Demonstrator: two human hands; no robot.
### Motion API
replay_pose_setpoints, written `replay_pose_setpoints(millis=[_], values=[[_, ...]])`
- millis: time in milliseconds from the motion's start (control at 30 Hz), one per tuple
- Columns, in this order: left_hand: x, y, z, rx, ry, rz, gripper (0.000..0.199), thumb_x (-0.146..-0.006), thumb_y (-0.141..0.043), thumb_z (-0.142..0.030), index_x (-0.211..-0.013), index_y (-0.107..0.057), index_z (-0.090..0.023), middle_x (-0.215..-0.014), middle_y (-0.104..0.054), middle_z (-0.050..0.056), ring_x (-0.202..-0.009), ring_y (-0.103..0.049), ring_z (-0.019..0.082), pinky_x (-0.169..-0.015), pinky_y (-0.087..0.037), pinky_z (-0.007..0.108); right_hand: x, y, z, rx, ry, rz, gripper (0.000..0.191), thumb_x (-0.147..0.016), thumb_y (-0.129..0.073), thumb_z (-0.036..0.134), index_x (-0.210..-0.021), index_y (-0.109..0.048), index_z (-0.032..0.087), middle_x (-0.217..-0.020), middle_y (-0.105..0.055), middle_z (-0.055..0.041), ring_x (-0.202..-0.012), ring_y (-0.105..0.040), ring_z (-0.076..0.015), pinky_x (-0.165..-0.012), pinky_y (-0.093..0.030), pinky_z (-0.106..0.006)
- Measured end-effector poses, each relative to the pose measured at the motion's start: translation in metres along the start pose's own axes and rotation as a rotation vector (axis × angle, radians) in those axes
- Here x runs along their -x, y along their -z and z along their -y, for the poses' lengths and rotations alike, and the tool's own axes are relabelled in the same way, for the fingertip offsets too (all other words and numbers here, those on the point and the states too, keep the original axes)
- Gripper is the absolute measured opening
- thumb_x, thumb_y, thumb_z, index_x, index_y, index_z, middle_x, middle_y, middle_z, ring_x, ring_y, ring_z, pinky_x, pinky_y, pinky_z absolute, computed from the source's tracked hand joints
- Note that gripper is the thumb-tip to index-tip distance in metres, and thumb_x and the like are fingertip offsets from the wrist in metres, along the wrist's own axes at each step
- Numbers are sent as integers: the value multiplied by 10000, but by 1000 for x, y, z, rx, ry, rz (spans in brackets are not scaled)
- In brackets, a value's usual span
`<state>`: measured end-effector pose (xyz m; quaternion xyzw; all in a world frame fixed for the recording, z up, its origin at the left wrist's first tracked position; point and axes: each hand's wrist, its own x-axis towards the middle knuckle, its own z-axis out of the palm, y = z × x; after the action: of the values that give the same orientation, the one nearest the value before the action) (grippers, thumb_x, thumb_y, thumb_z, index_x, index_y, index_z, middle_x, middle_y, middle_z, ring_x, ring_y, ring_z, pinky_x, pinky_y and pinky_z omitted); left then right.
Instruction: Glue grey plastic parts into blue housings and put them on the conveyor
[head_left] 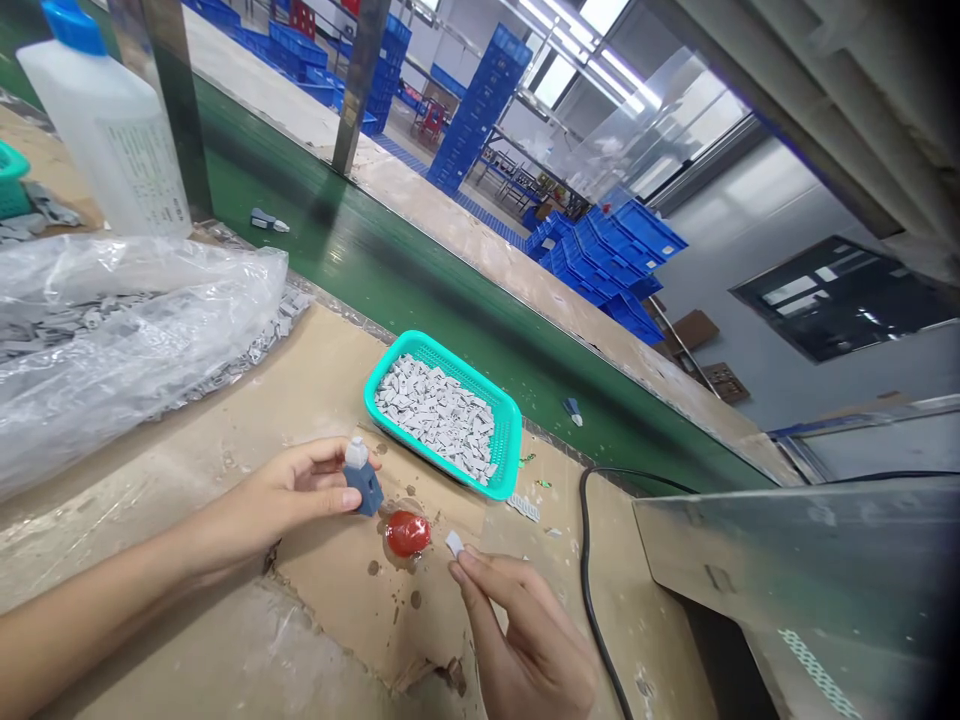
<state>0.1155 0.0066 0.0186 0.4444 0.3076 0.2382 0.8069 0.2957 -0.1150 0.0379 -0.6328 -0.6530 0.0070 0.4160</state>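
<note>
My left hand (304,495) grips a blue-grey plastic part (363,486) with a white tip pointing up, left of a wet red round object (407,534) on the cardboard (337,590). Pinched between the thumb and forefinger of my right hand (517,620) is a small white piece (454,543), just right of the red object and not touching the blue-grey part. Beyond both hands stands a teal basket (508,480) holding several small light-grey pieces (439,410).
A clear plastic bag (142,340) of grey pieces lies at left, near a white bottle (139,150). Behind the basket runs a green conveyor (450,330) carrying blue-grey parts (572,410). A black cable (586,560) and metal box (787,570) are at right.
</note>
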Motion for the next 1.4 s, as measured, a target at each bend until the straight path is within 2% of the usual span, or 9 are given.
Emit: replay_pose_setpoints(millis=[133, 200, 400, 500, 600, 767, 900, 1067, 1400], values=[[-2, -2, 5, -119, -36, 12, 207, -651, -651, -236, -826, -550, -191, -758, -596, -31, -711, -556, 105, -685, -418, 213, 1, -2, -2, 6, -48, 77, 170, -701, -598, 11, -776, -647, 156, -686, -610, -36, -615, -592, -122, -537, -484, -200], [-3, -3, 6, -165, -23, 7, 208, -641, -655, -231, -810, -542, -190, -732, -581, -43, -646, -544, 84, -642, -418, 199, 0, -2, -4, 21, -56, 59, 170, -704, -598, 20, -789, -648, 157, -704, -614, -40, -637, -597, -129, -557, -486, -211], [0, -7, 6, -177, -44, 26, 175, -644, -635, -193, -805, -568, -178, -846, -611, -8, -775, -577, 123, -741, -444, 241, -3, -1, -5, 24, -100, 149, 115, -721, -591, 61, -747, -664, 147, -664, -613, -45, -607, -597, -135, -529, -484, -214], [1, -7, 7, -195, -36, 47, 173, -663, -626, -210, -825, -577, -181, -851, -611, -6, -787, -587, 128, -763, -447, 251, -6, 1, -3, 19, -102, 96, 133, -717, -598, 60, -787, -663, 153, -687, -612, -45, -636, -596, -138, -554, -486, -222], [1, -6, 8, -214, -44, 61, 178, -677, -615, -225, -846, -578, -183, -870, -611, -6, -789, -592, 129, -767, -446, 253, -9, 2, -1, 2, -106, 108, 123, -711, -606, 66, -758, -669, 161, -667, -614, -36, -606, -591, -131, -528, -480, -216], [3, -8, 8, -252, -20, 91, 201, -687, -600, -231, -873, -576, -161, -891, -633, 29, -827, -590, 162, -802, -434, 299, -11, 1, 5, -132, -224, 91, 154, -709, -618, 85, -787, -675, 205, -649, -605, -13, -570, -577, -128, -484, -475, -224], [3, -9, 8, -260, -28, 127, 226, -679, -603, -241, -884, -585, -147, -879, -647, 45, -833, -585, 180, -797, -432, 320, -11, -7, 14, -266, -229, 124, 195, -690, -630, 69, -792, -681, 228, -675, -622, -12, -575, -585, -131, -491, -483, -233], [3, -12, 8, -262, -44, 126, 214, -668, -606, -248, -858, -602, -149, -815, -641, 35, -781, -578, 174, -748, -439, 308, -10, -19, 19, -305, -258, 84, 164, -690, -631, 97, -770, -692, 227, -670, -630, -22, -579, -590, -143, -531, -501, -258], [4, -13, 12, -149, -6, 99, 204, -633, -640, -223, -824, -612, -156, -764, -623, 11, -706, -559, 143, -701, -428, 279, -15, -17, 18, -290, -203, 296, 180, -730, -581, 79, -816, -683, 201, -726, -620, -37, -667, -604, -149, -584, -512, -246]])
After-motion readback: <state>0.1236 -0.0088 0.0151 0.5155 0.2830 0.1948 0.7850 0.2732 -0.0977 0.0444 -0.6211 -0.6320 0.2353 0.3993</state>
